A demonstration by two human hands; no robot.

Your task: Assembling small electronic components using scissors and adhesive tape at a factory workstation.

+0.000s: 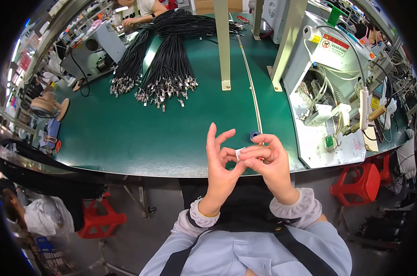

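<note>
My left hand (220, 163) and my right hand (268, 161) meet above the near edge of the green table (139, 138). Between their fingertips sits a small white piece (240, 153), like tape or a label, pinched by my right thumb and fingers while the left thumb and forefinger touch it. The other left fingers stand up, spread apart. A small blue ring (254, 135) lies on the table just beyond my right hand.
Two bundles of black cables with metal ends (165, 69) lie across the far table. A white machine with hoses (333, 87) stands at the right. Red stools (362, 181) (98, 216) flank me. Other people work at the far edge and lower left.
</note>
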